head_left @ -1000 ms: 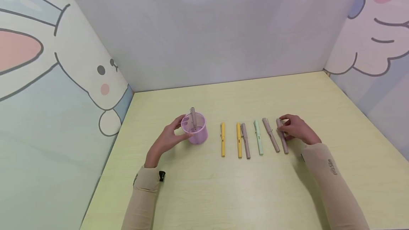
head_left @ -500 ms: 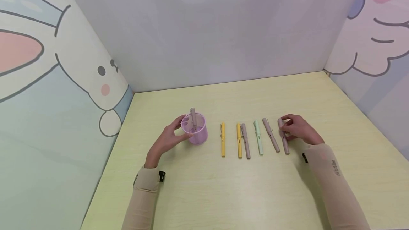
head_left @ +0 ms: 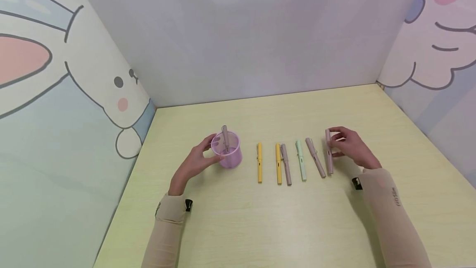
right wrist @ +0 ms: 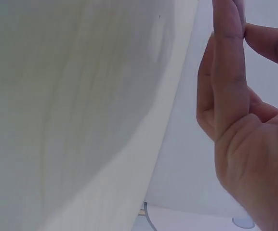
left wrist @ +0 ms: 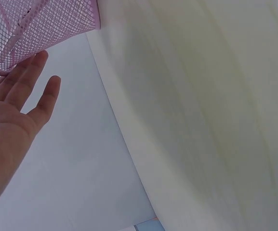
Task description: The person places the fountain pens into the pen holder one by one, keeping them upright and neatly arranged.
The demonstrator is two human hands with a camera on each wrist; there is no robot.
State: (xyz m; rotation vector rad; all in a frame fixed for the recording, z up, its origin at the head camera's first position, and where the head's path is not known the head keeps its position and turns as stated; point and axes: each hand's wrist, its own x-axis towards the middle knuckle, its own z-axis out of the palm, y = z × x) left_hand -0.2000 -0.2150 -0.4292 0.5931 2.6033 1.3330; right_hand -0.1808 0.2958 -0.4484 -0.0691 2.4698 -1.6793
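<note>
On the left, my left hand (head_left: 196, 161) holds a pink mesh pen cup (head_left: 233, 161), thumb at the near side and fingers at the far side. In the left wrist view the fingers touch the mesh of the cup (left wrist: 61, 21). One mauve pen (head_left: 225, 137) leans inside the cup. To the right, my right hand (head_left: 351, 146) pinches another mauve pen (head_left: 329, 154) near its upper end, and that pen is tilted up from the table. Only a sliver of it shows at the top of the right wrist view, by the fingertips of the right hand (right wrist: 244, 120).
Between the hands several pens lie roughly parallel: a yellow pen (head_left: 259, 162), a second yellow pen (head_left: 278, 163) close beside a mauve pen (head_left: 286, 164), a mint green pen (head_left: 301, 160) and a slanted mauve pen (head_left: 315, 157). Walls border the pale wooden table (head_left: 238, 226).
My right hand has shifted slightly up and right, raising the upper end of the mauve pen, which now stands steeper. The left hand and the cup have stayed in place.
</note>
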